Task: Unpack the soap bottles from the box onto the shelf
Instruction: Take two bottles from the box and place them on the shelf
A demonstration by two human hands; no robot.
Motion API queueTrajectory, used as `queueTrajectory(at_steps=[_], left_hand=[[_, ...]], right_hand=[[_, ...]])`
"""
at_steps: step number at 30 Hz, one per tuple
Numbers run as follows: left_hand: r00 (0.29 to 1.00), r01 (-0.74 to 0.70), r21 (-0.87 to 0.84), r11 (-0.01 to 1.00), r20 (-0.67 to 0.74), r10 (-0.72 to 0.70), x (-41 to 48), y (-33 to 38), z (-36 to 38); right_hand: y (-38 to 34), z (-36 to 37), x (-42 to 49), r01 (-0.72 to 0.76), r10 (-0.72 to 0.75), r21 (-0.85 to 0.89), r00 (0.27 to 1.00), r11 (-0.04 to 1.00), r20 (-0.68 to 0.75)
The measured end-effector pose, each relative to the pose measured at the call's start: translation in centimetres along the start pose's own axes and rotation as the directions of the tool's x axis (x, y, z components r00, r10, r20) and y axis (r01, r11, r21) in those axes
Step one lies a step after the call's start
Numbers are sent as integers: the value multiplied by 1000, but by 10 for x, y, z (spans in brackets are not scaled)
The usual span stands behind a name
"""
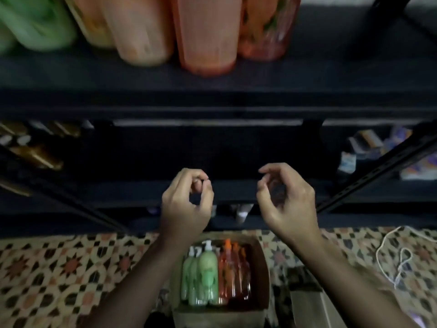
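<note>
Patterned floor tiles (59, 268), seen in the head view, front a dark shelf (331, 72); on its far upper board shelved bottles (208, 34) stand in a row, grouped by colour. Near, between the forearms, the box (263, 268) holds upright green soap bottles (205, 275) left and orange soap bottles (233, 273) right, pumps up for lifting. Left hand (186, 204) and right hand (286, 202) hover above it, loosely curled and empty, probably ready to reach down.
</note>
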State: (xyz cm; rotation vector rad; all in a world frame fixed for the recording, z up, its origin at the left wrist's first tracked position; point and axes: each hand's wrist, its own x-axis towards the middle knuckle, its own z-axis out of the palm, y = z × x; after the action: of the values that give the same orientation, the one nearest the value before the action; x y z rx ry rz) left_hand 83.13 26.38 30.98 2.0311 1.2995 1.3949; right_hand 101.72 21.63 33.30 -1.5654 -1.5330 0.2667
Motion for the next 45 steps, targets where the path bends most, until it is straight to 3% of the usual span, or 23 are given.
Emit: queueTrajectory(at_steps=[5, 9, 12, 17, 21, 23, 25, 29, 33, 39, 43, 45], left_hand=[[922, 231, 73, 970, 302, -242, -85, -101, 51], [699, 451, 254, 856, 496, -515, -166, -190, 95], [551, 562, 348, 750, 518, -654, -215, -238, 119], [244, 680, 480, 554, 564, -789, -290, -307, 163], [157, 678, 560, 476, 522, -838, -323, -349, 186], [104, 710, 568, 416, 499, -860, -335, -366, 196], [78, 720, 578, 384, 483, -872, -339, -379, 204], [87, 741, 526, 418, 542, -836, -336, -390, 218], [103, 687, 555, 468, 564, -819, -336, -393, 233], [90, 734, 530, 424, 543, -835, -344, -396, 225], [135, 749, 490, 447, 547, -826, -352, -403, 219], [158, 759, 457, 463, 561, -813, -356, -404, 217]], right_hand=[[100, 70, -64, -209, 226, -90, 933, 974, 279], [178, 138, -123, -378, 410, -163, 807, 912, 425], [221, 180, -157, -442, 486, -208, 739, 872, 467], [289, 243, -213, -654, 668, -244, 542, 716, 509], [329, 277, -241, -746, 744, -252, 446, 616, 498], [344, 289, -257, -749, 749, -256, 443, 611, 492], [351, 298, -272, -744, 753, -262, 453, 614, 476], [359, 318, -290, -719, 766, -325, 442, 614, 468], [362, 324, -288, -699, 746, -307, 496, 647, 444], [364, 325, -298, -597, 710, -391, 528, 700, 466], [349, 340, -309, -397, 569, -420, 679, 816, 464], [335, 350, -316, -327, 484, -369, 712, 870, 509]])
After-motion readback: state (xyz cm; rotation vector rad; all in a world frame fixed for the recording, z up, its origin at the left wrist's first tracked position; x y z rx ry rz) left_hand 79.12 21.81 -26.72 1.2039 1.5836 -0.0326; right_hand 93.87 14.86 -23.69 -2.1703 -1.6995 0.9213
